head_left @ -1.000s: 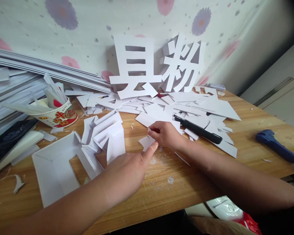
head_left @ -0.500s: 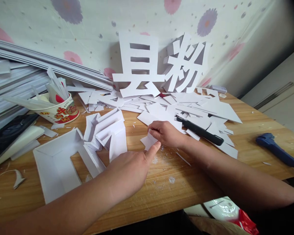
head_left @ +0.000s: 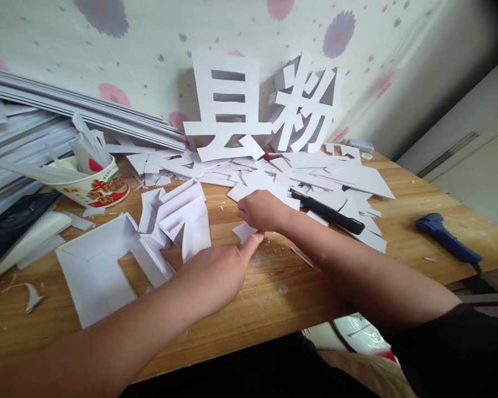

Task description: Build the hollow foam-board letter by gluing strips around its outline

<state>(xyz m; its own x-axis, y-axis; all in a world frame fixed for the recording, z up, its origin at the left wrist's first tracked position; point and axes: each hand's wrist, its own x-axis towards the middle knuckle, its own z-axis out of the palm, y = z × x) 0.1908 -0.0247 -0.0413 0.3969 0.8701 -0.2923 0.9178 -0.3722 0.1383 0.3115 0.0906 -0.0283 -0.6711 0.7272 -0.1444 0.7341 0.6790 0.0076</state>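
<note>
A small white cut piece lies on the wooden table in front of me. My right hand has its fingers curled down onto the piece's far edge. My left hand is loosely closed, its thumb tip pressing the piece's near edge. Left of my hands lies a white folded board structure joined to a flat frame-shaped part.
Two big white cut-out characters lean on the flowered wall over a heap of white offcuts. A black knife rests on the offcuts. A blue tool lies right. A paper cup, stacked boards and a phone are left.
Both hands stay on the small white piece; the view has shifted slightly and my right hand's fingers have curled further over it.
</note>
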